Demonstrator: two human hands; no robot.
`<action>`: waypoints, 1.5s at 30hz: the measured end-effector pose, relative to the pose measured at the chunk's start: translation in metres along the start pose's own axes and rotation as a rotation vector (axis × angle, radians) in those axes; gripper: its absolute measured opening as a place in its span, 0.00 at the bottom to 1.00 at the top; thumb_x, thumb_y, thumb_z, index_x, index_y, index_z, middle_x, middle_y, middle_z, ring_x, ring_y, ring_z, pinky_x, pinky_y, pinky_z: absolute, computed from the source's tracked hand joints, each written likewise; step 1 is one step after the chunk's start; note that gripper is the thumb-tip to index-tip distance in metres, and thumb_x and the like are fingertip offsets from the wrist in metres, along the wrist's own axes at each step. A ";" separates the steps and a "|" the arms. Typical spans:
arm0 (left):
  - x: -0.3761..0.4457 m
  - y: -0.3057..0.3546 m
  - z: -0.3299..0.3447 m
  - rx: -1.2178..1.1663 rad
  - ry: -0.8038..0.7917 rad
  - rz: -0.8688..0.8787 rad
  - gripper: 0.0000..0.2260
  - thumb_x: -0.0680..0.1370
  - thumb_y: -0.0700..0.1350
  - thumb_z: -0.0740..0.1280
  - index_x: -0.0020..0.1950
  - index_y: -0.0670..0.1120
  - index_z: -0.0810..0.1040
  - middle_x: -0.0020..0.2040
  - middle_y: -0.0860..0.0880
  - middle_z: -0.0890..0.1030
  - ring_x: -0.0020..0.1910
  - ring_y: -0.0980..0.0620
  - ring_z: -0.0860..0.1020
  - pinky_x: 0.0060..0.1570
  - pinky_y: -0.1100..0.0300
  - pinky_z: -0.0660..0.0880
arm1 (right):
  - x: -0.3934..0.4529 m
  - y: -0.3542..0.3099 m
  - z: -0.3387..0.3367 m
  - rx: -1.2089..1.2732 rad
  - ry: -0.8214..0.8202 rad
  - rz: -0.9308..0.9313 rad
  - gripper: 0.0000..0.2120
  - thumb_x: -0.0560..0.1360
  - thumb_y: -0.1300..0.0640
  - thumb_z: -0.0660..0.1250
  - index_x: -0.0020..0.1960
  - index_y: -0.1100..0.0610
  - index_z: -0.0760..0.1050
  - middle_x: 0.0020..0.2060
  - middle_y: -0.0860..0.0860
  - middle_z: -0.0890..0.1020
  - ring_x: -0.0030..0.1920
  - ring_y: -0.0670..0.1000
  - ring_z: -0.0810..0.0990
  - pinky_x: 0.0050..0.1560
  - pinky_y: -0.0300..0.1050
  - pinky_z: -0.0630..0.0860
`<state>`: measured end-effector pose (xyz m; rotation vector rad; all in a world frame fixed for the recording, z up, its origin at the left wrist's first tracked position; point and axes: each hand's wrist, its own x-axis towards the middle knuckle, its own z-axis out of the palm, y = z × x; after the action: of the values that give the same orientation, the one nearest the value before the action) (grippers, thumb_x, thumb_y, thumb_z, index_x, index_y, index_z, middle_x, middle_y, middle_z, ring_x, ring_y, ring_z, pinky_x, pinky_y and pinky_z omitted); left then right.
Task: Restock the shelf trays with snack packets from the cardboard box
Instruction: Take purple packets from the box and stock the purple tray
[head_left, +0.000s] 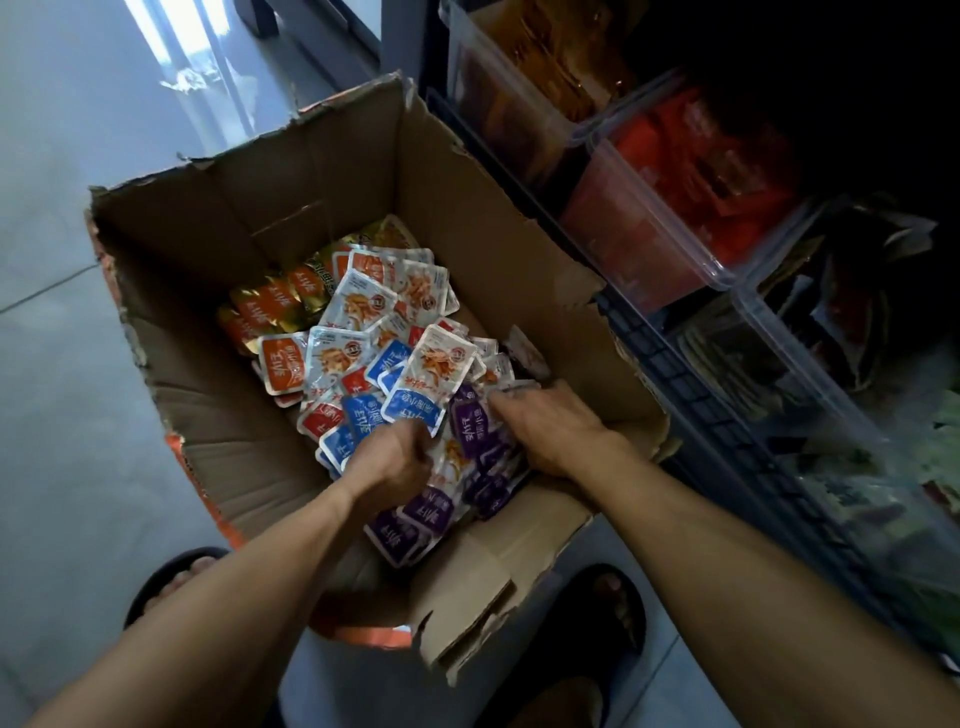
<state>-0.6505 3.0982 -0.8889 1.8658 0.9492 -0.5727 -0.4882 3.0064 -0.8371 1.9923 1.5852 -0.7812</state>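
Both forearms reach down and forward into the open cardboard box (467, 218) on the grey floor; the left hand (392, 460) sits knuckles-up with its fingers curled under, pinching a blue snack packet (415, 408) at its lower edge; the right hand (550, 428) lies palm-down, fingers stretched flat and pressing on the purple packets (470, 421) near the box's right wall. The heap of packets fills the box bottom: orange (283, 361) at the far left, blue and red in the middle, purple nearest. Clear shelf trays (691, 249) stand just right of the box; 2 sandalled feet (174, 584) flank its near corner.
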 end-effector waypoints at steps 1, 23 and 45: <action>-0.003 0.001 -0.003 -0.075 0.012 -0.017 0.07 0.78 0.35 0.64 0.53 0.45 0.74 0.49 0.46 0.78 0.48 0.48 0.78 0.47 0.52 0.79 | -0.003 -0.001 -0.001 0.011 -0.032 -0.013 0.18 0.79 0.59 0.64 0.67 0.53 0.67 0.62 0.55 0.76 0.62 0.57 0.75 0.60 0.53 0.70; -0.078 0.055 -0.058 -0.654 0.117 0.012 0.09 0.85 0.45 0.57 0.57 0.44 0.74 0.45 0.45 0.82 0.36 0.52 0.81 0.30 0.61 0.77 | -0.081 0.013 -0.069 1.297 0.455 0.416 0.07 0.79 0.61 0.65 0.43 0.56 0.79 0.40 0.52 0.84 0.42 0.51 0.84 0.48 0.49 0.81; -0.241 0.166 -0.151 -0.564 0.228 0.439 0.07 0.82 0.43 0.63 0.49 0.52 0.80 0.46 0.49 0.83 0.35 0.54 0.84 0.32 0.61 0.79 | -0.233 -0.039 -0.163 1.834 0.898 0.271 0.10 0.80 0.66 0.61 0.50 0.60 0.82 0.43 0.56 0.87 0.43 0.53 0.86 0.46 0.50 0.83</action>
<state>-0.6607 3.0998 -0.5598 1.5625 0.7119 0.1683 -0.5427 2.9602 -0.5591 4.1272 0.4925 -1.6454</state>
